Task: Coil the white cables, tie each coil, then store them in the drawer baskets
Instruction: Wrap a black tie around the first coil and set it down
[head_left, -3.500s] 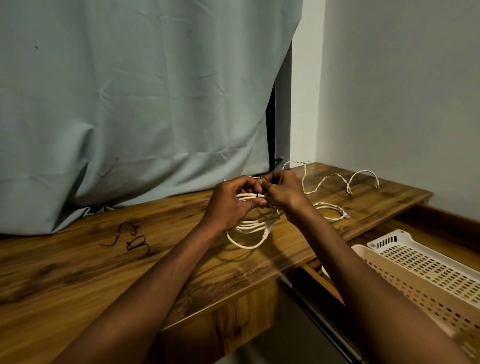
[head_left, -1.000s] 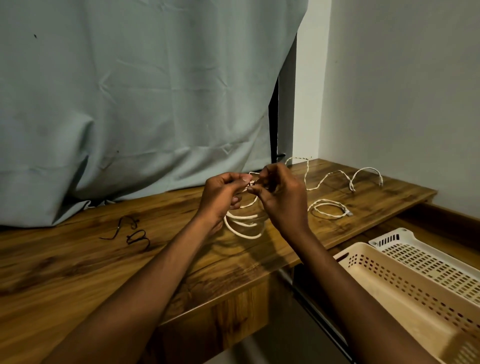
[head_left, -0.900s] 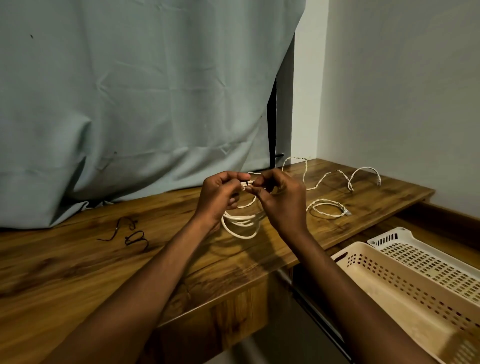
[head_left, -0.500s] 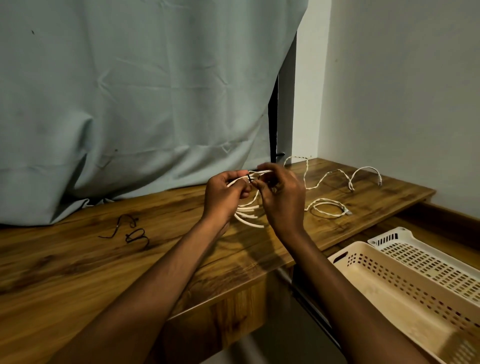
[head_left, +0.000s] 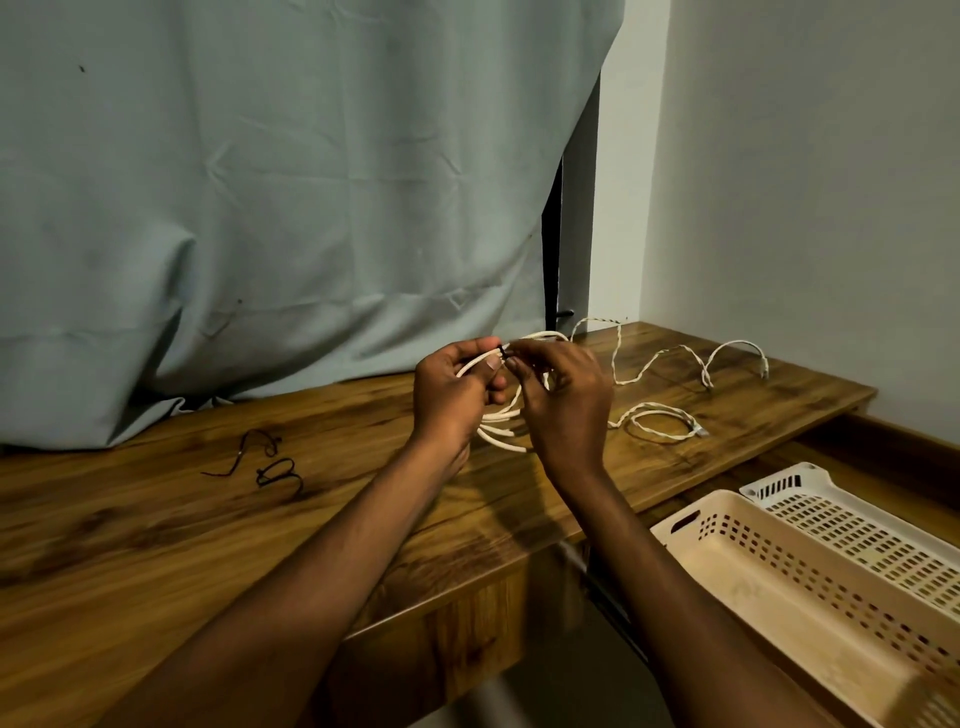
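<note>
- Wooden table (head_left: 156, 545) runs left to right; I see its front edge running diagonally down toward the lower left, right end stopping short of the side wall (head_left: 805, 208).
- Open tabletop to the left of my hands, wide bare stretch; back edge covered by a grey curtain (head_left: 260, 208) draping onto the wood.
- Right of the table, lower down: two perforated baskets, cream basket (head_left: 779, 597) in front, white basket (head_left: 857, 525) just behind it, side by side, long axes running toward the lower right.
- White cables, three counted: held coil (head_left: 501, 421), small flat coil (head_left: 657, 423) on the table to the right, loose cable (head_left: 675, 358) snaking along the back right.
- Held coil hangs upright between both hands above the table, loops dropping to touch or nearly touch the wood; cannot tell which.
- Left hand (head_left: 452, 395) curled round the top of the coil, thumb and fingers gripping the strands.
- Right hand (head_left: 566, 400) pinches a small dark tie (head_left: 503, 353) at the coil's top, fingertips meeting the left hand's.
- Two dark ties (head_left: 270, 462) lie loose on the table, well left of the hands.
- Loose cable's long axis runs left-right.
</note>
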